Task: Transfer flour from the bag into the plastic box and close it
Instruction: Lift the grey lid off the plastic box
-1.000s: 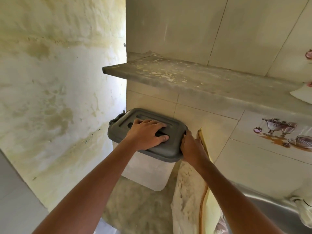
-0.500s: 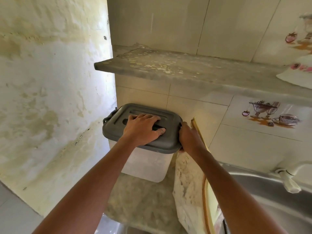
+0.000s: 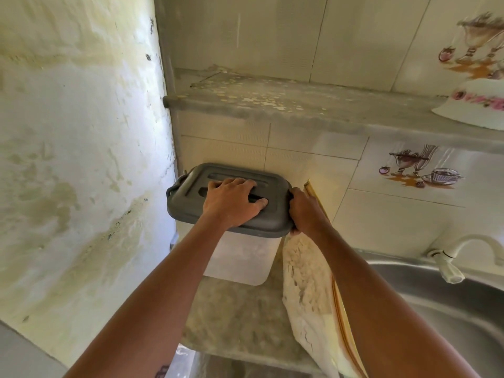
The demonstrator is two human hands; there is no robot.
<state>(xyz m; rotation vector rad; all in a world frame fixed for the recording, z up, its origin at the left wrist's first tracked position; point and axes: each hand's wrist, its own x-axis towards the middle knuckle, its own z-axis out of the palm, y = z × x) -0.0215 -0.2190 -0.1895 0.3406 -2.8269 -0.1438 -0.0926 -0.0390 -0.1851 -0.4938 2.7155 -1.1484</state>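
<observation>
The plastic box [image 3: 240, 261] stands on the counter [image 3: 237, 317] in the corner, close against the tiled back wall [image 3: 381, 222] and near the stained plaster side wall [image 3: 81, 159]. Its body is translucent white, with pale contents dimly showing through the front wall. A dark grey lid [image 3: 191, 197] with rounded corners and raised ribs sits on top, and a clip handle juts out at the lid's left end. No brand, label or writing can be read on box or lid.

The left hand [image 3: 231, 203] lies palm down on the lid's middle, its fingers [image 3: 240, 184] spread and fairly straight, the thumb stretched toward the right. The right hand [image 3: 305, 211] grips the lid's right end, its fingers curled round the edge and hidden behind it.

Just to the right of the box, the flour bag [image 3: 308, 282] leans against the back wall, cream with a yellow and gold border and its face dusted and caked with white flour; no print on it is legible.

Further right a steel sink [image 3: 450, 304] is set in the counter, with a white tap [image 3: 447, 266] above its rim. A concrete shelf [image 3: 300, 105] runs above, carrying a white dish with pink roses [image 3: 474, 107]. Some tiles show goblets, fruit and a cup.
</observation>
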